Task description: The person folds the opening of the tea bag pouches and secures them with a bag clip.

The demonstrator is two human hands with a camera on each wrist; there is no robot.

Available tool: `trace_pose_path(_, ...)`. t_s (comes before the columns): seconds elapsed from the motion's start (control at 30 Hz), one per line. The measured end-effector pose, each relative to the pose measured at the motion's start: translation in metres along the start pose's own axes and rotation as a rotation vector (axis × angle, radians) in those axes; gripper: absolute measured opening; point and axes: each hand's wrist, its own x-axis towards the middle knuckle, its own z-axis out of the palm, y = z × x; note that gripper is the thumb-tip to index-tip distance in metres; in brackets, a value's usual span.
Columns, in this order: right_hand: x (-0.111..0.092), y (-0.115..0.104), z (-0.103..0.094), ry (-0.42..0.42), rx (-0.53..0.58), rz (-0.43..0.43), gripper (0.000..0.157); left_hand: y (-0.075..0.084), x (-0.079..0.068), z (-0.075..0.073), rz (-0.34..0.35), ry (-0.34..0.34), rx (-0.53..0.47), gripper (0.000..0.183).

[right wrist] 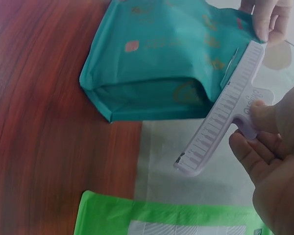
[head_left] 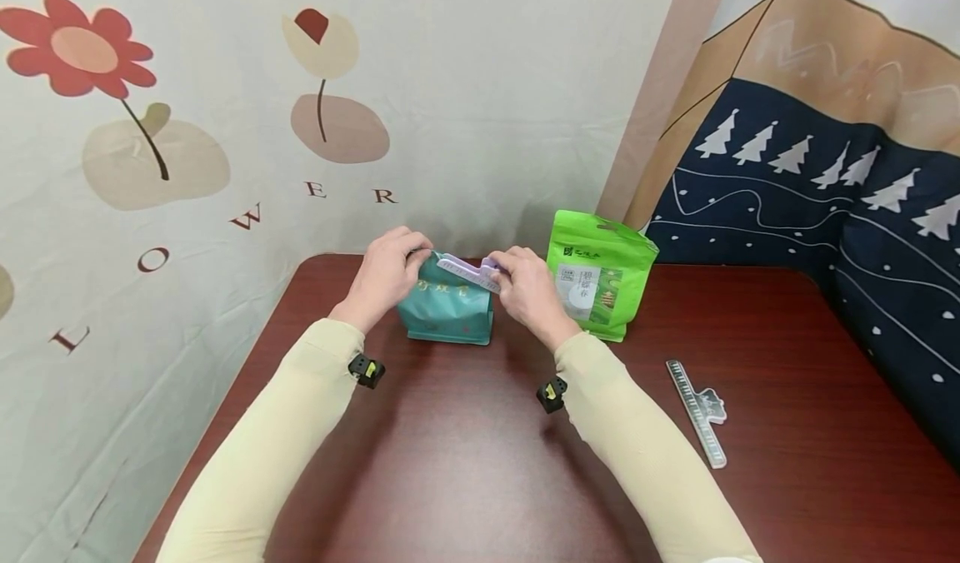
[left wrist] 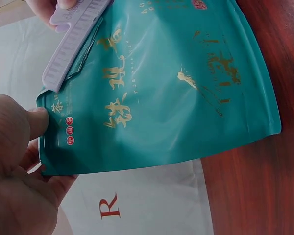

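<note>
A teal tea bag [head_left: 447, 309] with gold lettering stands upright on the table. My left hand [head_left: 386, 273] pinches its top left corner; in the left wrist view the thumb [left wrist: 38, 122] lies on the front of the bag. My right hand [head_left: 528, 288] grips a light purple bag clip [head_left: 471, 273] by its handle tabs, thumb on one side and fingers on the other. The clip, printed with piano keys, lies slanted along the bag's top edge. In the right wrist view its near end [right wrist: 188, 164] sticks out past the bag's side.
Just right of the teal bag stands a bright green pouch [head_left: 630, 280] with a pale label. A clear piano-key clip [head_left: 699, 417] lies on the dark red wooden table [head_left: 465, 463] at the right. Behind the table hangs a printed cloth [head_left: 480, 88].
</note>
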Motion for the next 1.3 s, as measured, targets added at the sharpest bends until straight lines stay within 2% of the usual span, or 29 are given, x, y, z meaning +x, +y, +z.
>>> trace_pose_path(0.37, 0.003, -0.012, 0.006, 0.043, 0.028, 0.024, 0.022, -0.001, -0.001, 0.0, -0.01, 0.009, 0.001, 0.013)
trace_pose_path(0.63, 0.003, -0.009, 0.005, 0.038, 0.029, 0.026, 0.021, -0.002, -0.003, -0.004, -0.078, -0.004, -0.037, 0.017)
trace_pose_path(0.8, 0.004, -0.01, 0.003, 0.027, 0.03, 0.041, 0.021, -0.002, -0.003, -0.005, -0.074, 0.008, -0.025, 0.016)
trace_pose_path(1.07, 0.005, -0.011, 0.0, 0.0, 0.037, 0.099, 0.021, 0.0, -0.003, 0.0, -0.079, -0.019, -0.021, 0.017)
trace_pose_path(1.3, 0.006, -0.011, 0.002, 0.011, 0.052, 0.098, 0.02, 0.0, -0.002, 0.005, -0.072, 0.02, -0.002, 0.017)
